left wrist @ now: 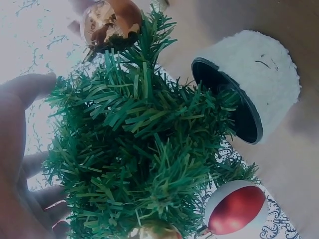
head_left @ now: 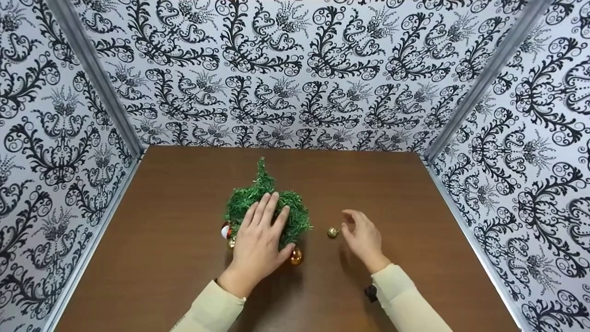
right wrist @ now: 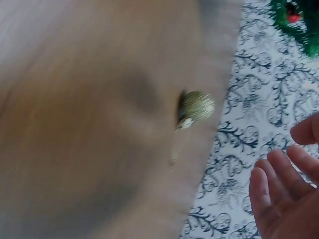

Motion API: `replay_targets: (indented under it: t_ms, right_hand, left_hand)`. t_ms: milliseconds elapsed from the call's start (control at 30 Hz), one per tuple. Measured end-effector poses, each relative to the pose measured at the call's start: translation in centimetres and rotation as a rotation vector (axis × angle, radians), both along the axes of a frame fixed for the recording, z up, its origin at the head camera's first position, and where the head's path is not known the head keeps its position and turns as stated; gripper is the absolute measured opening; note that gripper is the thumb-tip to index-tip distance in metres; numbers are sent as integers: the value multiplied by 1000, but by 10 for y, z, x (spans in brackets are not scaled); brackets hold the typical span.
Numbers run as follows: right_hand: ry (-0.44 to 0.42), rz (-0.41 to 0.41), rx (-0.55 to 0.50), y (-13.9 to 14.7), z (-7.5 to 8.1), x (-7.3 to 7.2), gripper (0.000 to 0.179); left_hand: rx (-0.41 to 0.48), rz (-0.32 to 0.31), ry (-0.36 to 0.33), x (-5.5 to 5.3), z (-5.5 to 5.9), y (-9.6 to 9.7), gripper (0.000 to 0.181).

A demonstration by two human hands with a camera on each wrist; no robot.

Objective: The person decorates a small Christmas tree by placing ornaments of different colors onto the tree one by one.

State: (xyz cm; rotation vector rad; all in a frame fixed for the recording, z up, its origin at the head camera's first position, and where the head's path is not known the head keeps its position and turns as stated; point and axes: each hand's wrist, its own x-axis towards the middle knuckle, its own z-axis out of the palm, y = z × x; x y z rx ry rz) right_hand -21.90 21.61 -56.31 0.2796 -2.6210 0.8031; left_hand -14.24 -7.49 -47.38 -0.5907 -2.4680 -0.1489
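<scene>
A small green artificial Christmas tree (head_left: 295,210) stands on the table, under my left hand (head_left: 260,235). Straight fingers of that hand lie over its branches. The left wrist view shows the tree's white pot (left wrist: 259,82), a shiny copper ball (left wrist: 112,22) and a red-and-white ball (left wrist: 237,209) on the branches. A gold bauble (head_left: 333,232) lies loose on the table to the right of the tree. Just right of it hovers my right hand (head_left: 364,237), holding nothing, thumb and fingers apart. In the right wrist view a thin string trails from the gold bauble (right wrist: 197,106).
The brown table (head_left: 184,295) has patterned black-and-white panels (head_left: 276,92) behind it and at both sides. Grey metal posts (head_left: 99,78) stand at the corners. A small black object (head_left: 370,293) sits at the right sleeve's cuff.
</scene>
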Motion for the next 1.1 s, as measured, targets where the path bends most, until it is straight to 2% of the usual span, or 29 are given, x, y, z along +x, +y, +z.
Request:
replay_targets:
  t_ms: [200, 400, 567, 767, 967, 1100]
  right_hand:
    - [-61, 106, 173, 4, -19, -3, 39]
    - [-74, 158, 307, 0, -33, -6, 44]
    - [-85, 197, 346, -2, -37, -10, 44]
    - [-45, 227, 376, -4, -40, -13, 38]
    - [13, 224, 413, -4, -43, -14, 23]
    - [28, 225, 396, -5, -42, -16, 19]
  left_hand:
    - [25, 5, 0, -1, 0, 2, 88]
    - [18, 58, -26, 0, 0, 3, 99]
    - [-28, 78, -39, 1, 1, 4, 96]
    - [-92, 106, -48, 1, 3, 6, 92]
    - [-95, 92, -57, 0, 3, 8, 90]
    - [-96, 90, -82, 0, 3, 6, 88]
